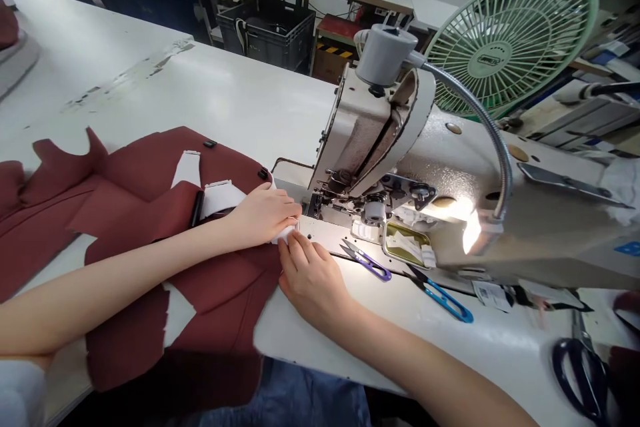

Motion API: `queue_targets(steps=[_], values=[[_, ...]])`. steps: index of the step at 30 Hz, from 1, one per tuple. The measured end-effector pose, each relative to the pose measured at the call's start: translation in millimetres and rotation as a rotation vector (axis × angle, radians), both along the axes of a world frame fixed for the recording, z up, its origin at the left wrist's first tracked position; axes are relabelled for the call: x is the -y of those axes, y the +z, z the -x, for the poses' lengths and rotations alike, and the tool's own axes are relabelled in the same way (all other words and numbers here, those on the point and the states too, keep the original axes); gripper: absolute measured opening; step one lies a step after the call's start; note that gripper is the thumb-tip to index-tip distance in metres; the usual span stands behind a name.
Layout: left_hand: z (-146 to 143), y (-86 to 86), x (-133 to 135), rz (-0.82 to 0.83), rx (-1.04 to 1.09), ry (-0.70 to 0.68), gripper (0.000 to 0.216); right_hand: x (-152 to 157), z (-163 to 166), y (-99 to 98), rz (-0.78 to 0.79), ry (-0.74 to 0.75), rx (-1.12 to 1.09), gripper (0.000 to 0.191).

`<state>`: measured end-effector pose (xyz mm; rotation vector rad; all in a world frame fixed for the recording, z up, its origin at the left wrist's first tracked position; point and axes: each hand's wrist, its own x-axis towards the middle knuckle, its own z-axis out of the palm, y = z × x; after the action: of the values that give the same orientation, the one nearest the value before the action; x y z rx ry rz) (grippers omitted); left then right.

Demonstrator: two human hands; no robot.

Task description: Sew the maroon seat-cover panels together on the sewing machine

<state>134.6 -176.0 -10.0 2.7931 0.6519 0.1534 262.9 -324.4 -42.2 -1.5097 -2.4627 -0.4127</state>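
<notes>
A dark red fabric piece (pixel 150 213) with white strips (pixel 220 197) sewn on lies across the white table (pixel 225 100), its edge reaching the needle area of a grey sewing machine (pixel 400 167). My left hand (pixel 263 213) lies on the fabric with fingers curled, pressing a small white piece (pixel 285 235) toward the presser foot. My right hand (pixel 310 277) rests just below it, fingertips pinched against the same white piece at the fabric's edge.
Purple thread snips (pixel 370 261) and blue snips (pixel 445 299) lie on the machine bed. Large dark scissors (pixel 583 367) sit at the lower right. A gooseneck lamp (pixel 475 227) shines there. A green fan (pixel 510 33) stands behind. More tables and a black crate (pixel 270 30) are beyond.
</notes>
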Motion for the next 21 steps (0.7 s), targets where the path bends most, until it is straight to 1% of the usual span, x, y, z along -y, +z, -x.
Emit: queue_targets(steps=[3,9,11,13,16,21], values=[[-13,-2.4,-10,-0.025,-0.04,-0.021,0.022,-4,-4,0.2,0.047,-0.026,0.016,0.045],[-38,-16.9,-34,-0.057,0.032,-0.033,0.018,-19,-19,2.0,0.121,-0.117,0.053,0.047],[-46,-19.8,-41,-0.028,0.07,-0.031,0.016,-22,-24,2.7,0.131,-0.151,0.051,0.046],[-51,-20.8,-46,0.04,0.1,-0.035,0.015,-24,-27,4.1,0.116,-0.171,0.052,0.044],[-54,-19.3,-47,0.119,0.11,-0.053,0.014,-23,-29,7.2,0.073,-0.162,0.063,0.042],[-54,-16.3,-39,0.075,0.103,-0.029,0.018,-20,-30,10.5,0.058,-0.155,0.053,0.04]])
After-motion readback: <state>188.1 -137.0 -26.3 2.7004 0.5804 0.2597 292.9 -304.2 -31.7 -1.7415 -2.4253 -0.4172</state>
